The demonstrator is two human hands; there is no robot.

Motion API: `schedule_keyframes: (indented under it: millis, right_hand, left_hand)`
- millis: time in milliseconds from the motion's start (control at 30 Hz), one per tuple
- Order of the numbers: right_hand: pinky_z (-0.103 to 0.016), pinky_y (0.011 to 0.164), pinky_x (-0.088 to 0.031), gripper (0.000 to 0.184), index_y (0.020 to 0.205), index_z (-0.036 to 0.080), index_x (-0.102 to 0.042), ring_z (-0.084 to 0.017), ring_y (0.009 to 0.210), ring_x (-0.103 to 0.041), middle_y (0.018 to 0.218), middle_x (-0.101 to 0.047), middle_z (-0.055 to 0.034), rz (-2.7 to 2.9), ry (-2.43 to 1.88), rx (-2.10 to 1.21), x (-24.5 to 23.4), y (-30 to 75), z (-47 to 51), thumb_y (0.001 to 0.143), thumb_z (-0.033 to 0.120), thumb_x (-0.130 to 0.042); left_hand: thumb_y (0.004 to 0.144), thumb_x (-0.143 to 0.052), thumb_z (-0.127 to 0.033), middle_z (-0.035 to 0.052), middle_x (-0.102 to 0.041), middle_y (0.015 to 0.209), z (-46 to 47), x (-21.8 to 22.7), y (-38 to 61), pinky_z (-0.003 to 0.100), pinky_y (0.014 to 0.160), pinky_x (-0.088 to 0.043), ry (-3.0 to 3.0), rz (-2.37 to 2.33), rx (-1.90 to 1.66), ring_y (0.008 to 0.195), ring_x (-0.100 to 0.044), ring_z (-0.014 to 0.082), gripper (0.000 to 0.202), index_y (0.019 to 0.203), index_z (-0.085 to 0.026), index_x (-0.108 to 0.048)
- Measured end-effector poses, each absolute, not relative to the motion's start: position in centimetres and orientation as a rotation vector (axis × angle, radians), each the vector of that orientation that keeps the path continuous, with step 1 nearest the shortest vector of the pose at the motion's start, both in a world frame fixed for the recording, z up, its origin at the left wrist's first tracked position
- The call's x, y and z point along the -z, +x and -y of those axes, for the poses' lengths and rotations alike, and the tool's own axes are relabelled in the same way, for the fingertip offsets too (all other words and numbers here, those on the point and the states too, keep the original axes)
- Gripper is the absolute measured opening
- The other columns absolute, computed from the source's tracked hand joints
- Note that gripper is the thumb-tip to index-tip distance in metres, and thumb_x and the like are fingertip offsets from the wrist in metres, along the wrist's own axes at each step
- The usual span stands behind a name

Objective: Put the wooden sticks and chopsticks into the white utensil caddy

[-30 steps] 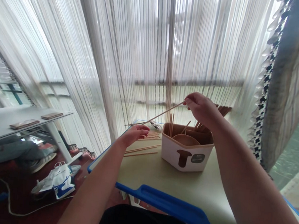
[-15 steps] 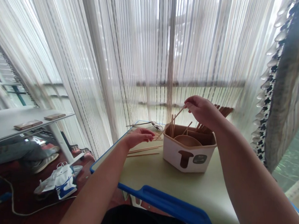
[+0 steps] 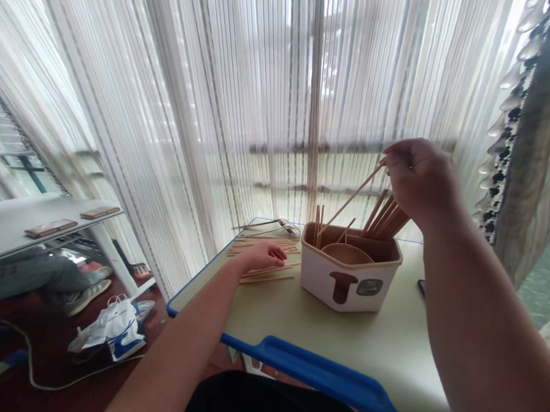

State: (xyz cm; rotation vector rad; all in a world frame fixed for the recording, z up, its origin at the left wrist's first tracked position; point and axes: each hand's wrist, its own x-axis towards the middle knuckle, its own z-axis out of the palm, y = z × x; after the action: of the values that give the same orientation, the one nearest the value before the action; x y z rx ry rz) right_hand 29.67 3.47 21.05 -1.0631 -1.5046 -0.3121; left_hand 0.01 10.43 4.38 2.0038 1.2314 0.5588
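Apparently the step is setting a stick (image 3: 353, 198) in the box (image 3: 321, 283): the right hand (image 3: 421, 180) pinches its upper end, its lower end beside the upright sticks (image 3: 321, 222). Whether the left hand (image 3: 264, 257), over loose sticks (image 3: 268, 280) on the tabletop (image 3: 269, 313), holds any, I cannot tell. Next seems to call for straightening, then release.

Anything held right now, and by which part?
Right hand: a thin, straight, light-brown wooden stick, by its upper end. Left hand: no hold visible.
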Motion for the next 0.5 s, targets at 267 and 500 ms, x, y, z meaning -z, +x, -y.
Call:
schedule_keyframes:
  millis: [267,500]
  right_hand:
    - [-0.031,0.067,-0.045,0.022,0.09,0.016,-0.068,-0.018,0.073,-0.06,0.08,-0.068,-0.0059,1.919,-1.092,0.258,-19.6,26.2,-4.0,0.08,0.028,-0.052]
    - [-0.032,0.068,-0.044,0.032,0.109,0.019,-0.062,-0.02,0.078,-0.06,0.088,-0.068,-0.0069,2.195,-1.225,0.194,-16.5,23.6,-6.4,0.08,0.027,-0.053]
  left_hand:
    - [0.066,-0.063,-0.033,-0.0002,-0.067,0.086,-10.0,-4.3,0.6,0.023,0.067,-0.041,2.268,-1.423,-0.393,0.077,-0.058,0.0152,0.029,0.09,-0.02,-0.069]
    - [0.064,-0.063,-0.035,0.0011,-0.068,0.085,-10.4,-3.9,0.2,0.023,0.067,-0.041,2.287,-1.384,-0.409,0.078,-0.058,0.0161,0.032,0.091,-0.02,-0.07]
